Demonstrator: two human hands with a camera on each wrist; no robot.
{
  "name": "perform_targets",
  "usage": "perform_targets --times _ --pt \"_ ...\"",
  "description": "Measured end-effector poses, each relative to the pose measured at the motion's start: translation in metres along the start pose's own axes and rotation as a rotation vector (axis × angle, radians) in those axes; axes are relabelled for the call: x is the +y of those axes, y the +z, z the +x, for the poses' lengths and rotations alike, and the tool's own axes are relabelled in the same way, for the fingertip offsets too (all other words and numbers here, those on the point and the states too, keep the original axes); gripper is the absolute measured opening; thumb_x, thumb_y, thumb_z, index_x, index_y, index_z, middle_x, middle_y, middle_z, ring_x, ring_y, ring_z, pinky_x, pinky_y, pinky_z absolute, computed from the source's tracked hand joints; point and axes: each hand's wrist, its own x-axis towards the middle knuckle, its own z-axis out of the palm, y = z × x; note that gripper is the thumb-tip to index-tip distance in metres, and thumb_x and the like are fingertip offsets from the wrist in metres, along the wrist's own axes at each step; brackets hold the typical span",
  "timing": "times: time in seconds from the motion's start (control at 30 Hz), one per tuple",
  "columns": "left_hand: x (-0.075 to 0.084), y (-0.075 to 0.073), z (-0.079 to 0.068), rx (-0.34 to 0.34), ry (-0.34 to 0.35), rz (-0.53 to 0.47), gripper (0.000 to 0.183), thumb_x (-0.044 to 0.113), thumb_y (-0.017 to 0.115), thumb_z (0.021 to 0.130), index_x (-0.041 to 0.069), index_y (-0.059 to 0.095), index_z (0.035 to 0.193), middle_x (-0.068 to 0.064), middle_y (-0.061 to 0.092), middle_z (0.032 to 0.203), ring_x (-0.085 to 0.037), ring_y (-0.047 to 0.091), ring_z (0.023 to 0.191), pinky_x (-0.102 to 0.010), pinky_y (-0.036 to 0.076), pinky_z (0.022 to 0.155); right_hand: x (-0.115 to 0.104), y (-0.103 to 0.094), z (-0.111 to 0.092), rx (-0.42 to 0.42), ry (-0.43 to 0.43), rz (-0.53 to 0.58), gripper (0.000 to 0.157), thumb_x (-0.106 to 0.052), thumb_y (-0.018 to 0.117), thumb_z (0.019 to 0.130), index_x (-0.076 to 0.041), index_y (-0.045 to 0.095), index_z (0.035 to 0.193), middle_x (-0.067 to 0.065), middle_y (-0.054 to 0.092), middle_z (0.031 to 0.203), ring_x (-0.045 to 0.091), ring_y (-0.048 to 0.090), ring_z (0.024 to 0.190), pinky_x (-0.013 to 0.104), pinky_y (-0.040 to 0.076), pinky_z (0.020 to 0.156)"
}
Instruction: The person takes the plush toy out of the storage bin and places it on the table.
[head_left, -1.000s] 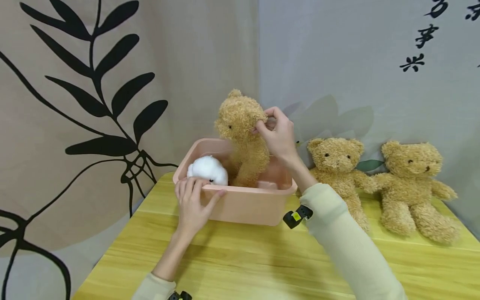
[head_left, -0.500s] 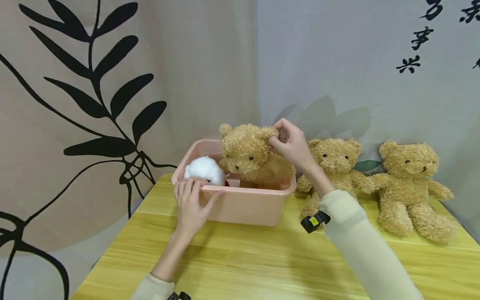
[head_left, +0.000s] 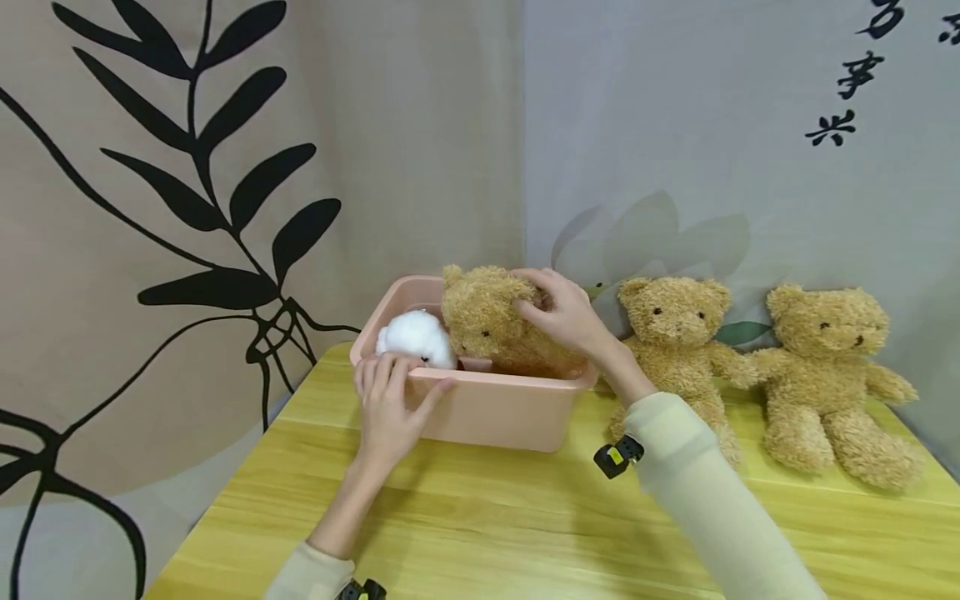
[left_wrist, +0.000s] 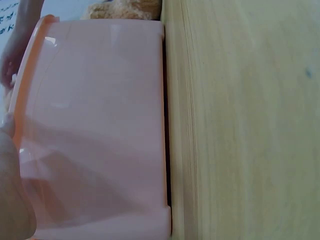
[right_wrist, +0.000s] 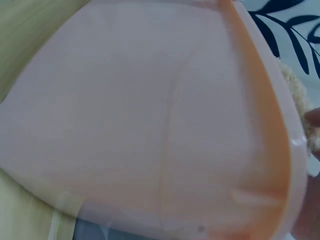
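A pink plastic bin [head_left: 495, 412] stands on the table, its outer wall filling most of both wrist views. My left hand [head_left: 386, 408] grips its front rim, fingers over the edge and thumb outside. Inside, at the left, sits a white plush toy [head_left: 415, 335], partly hidden by the bin wall and my left fingers. Beside it a tan teddy bear [head_left: 483, 304] leans in the bin, head above the rim and lower body hidden. My right hand [head_left: 566, 312] rests on the right side of the bear's head, thumb and forefinger spread apart around the ear.
Two more tan teddy bears sit right of the bin: a nearer one [head_left: 675, 333] close to my right forearm and a farther one [head_left: 825, 367]. The wooden table [head_left: 510, 517] runs along a curtain [head_left: 637, 125] with printed leaves and characters.
The teddy bear has come down into the bin, its head now lower. My right hand went down with it, and its pinch on the ear has loosened. The left hand stays on the rim.
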Motion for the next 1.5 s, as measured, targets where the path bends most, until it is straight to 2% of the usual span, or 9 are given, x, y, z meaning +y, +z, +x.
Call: perform_targets --times 0.03,0.1,0.23,0.47,0.67,0.77,0.9,1.23,1.5 --pt "0.0 0.0 0.0 -0.004 0.0 -0.001 0.061 0.065 0.063 0.089 0.004 0.063 0.096 -0.011 0.057 0.095 -0.033 0.048 0.094 -0.056 0.028 0.099 -0.001 0.003 0.0 -0.01 0.016 -0.012 0.05 -0.029 0.063 0.096 -0.013 0.056 0.143 0.012 0.054 0.12 0.026 0.053 0.086 0.038 0.045 0.076" --pt "0.0 0.001 0.0 -0.008 0.002 0.0 0.06 0.064 0.063 0.089 0.004 0.063 0.095 -0.01 0.057 0.095 -0.033 0.048 0.095 -0.056 0.028 0.099 -0.002 0.008 0.001 -0.034 0.051 -0.028 0.057 -0.037 0.065 0.095 -0.013 0.052 0.145 0.016 0.047 0.129 0.03 0.05 0.106 0.044 0.045 0.09" --pt "0.0 0.002 0.0 -0.009 0.001 0.006 0.06 0.064 0.063 0.09 0.004 0.063 0.095 -0.011 0.057 0.095 -0.033 0.048 0.095 -0.055 0.028 0.098 -0.007 0.023 0.005 -0.066 0.113 -0.027 0.074 -0.047 0.071 0.09 -0.013 0.042 0.149 0.016 0.034 0.151 0.032 0.042 0.129 0.054 0.04 0.104" --pt "0.002 0.001 0.0 -0.013 -0.002 0.015 0.06 0.063 0.063 0.091 0.003 0.063 0.095 -0.012 0.056 0.095 -0.036 0.048 0.097 -0.056 0.027 0.099 -0.012 0.051 0.017 0.044 0.118 -0.055 0.095 -0.049 0.085 0.078 -0.006 0.031 0.143 0.02 0.049 0.14 0.037 0.052 0.128 0.051 0.044 0.103" --pt "0.002 0.002 -0.001 -0.008 -0.001 0.017 0.061 0.064 0.062 0.091 0.003 0.063 0.096 -0.013 0.057 0.095 -0.037 0.047 0.097 -0.056 0.028 0.097 -0.015 0.059 0.02 0.08 0.118 -0.123 0.097 -0.034 0.091 0.075 -0.018 0.03 0.15 0.02 0.049 0.139 0.039 0.057 0.119 0.053 0.049 0.095" --pt "0.002 0.003 -0.001 -0.008 -0.002 0.012 0.062 0.065 0.061 0.091 0.003 0.063 0.096 -0.012 0.057 0.095 -0.036 0.047 0.096 -0.056 0.028 0.097 -0.017 0.056 0.019 0.089 0.124 -0.124 0.092 -0.028 0.09 0.074 -0.02 0.039 0.149 0.019 0.051 0.135 0.038 0.057 0.116 0.053 0.049 0.093" --pt "0.001 0.002 -0.001 -0.006 -0.005 0.007 0.063 0.066 0.061 0.091 0.003 0.063 0.096 -0.012 0.057 0.095 -0.035 0.048 0.096 -0.055 0.028 0.097 -0.02 0.047 0.017 0.141 0.094 -0.092 0.083 -0.022 0.087 0.073 -0.015 0.047 0.145 0.018 0.053 0.132 0.035 0.055 0.115 0.051 0.048 0.094" --pt "0.001 0.002 0.0 0.004 0.002 0.01 0.06 0.062 0.064 0.09 0.003 0.063 0.095 -0.013 0.057 0.095 -0.035 0.048 0.094 -0.055 0.028 0.096 -0.026 0.012 0.014 0.336 0.032 -0.02 0.082 -0.018 0.082 0.07 -0.012 0.047 0.144 0.015 0.054 0.133 0.032 0.053 0.12 0.049 0.048 0.096" --pt "0.0 0.003 -0.001 0.017 0.009 0.011 0.059 0.062 0.064 0.091 0.003 0.063 0.094 -0.012 0.057 0.094 -0.036 0.047 0.094 -0.056 0.028 0.095 -0.035 -0.023 0.009 0.481 -0.08 0.014 0.08 -0.015 0.081 0.069 -0.007 0.048 0.142 0.009 0.054 0.142 0.024 0.046 0.134 0.044 0.031 0.113"
